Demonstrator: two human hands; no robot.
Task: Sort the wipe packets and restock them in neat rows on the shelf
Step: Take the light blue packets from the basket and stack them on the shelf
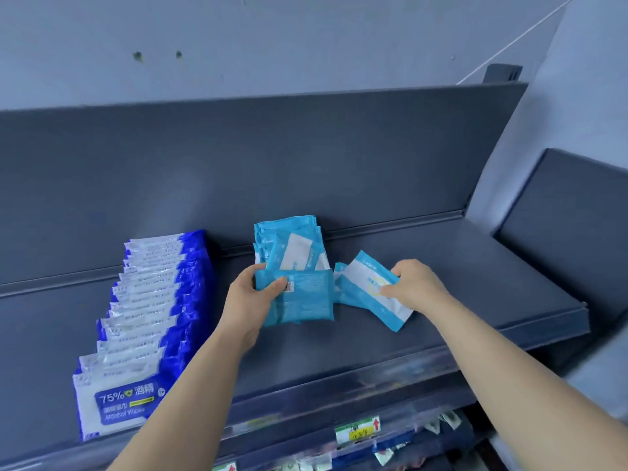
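Note:
A row of several dark-blue-and-white alcohol wipe packets [142,321] stands front to back at the left of the grey shelf [441,300]. In the middle, several light-blue wipe packets [292,246] lean against the back panel. My left hand [248,300] grips the front light-blue packet [306,300] of that stack, barcode side facing me. My right hand [414,283] pinches another light-blue-and-white packet [370,287], tilted, just right of the stack. One more packet edge [339,277] shows between them.
The shelf has a raised back panel [306,164] and a clear price strip [356,433] along its front edge. A lower shelf with small goods [390,453] shows below. Another grey shelf unit [571,226] adjoins at the right.

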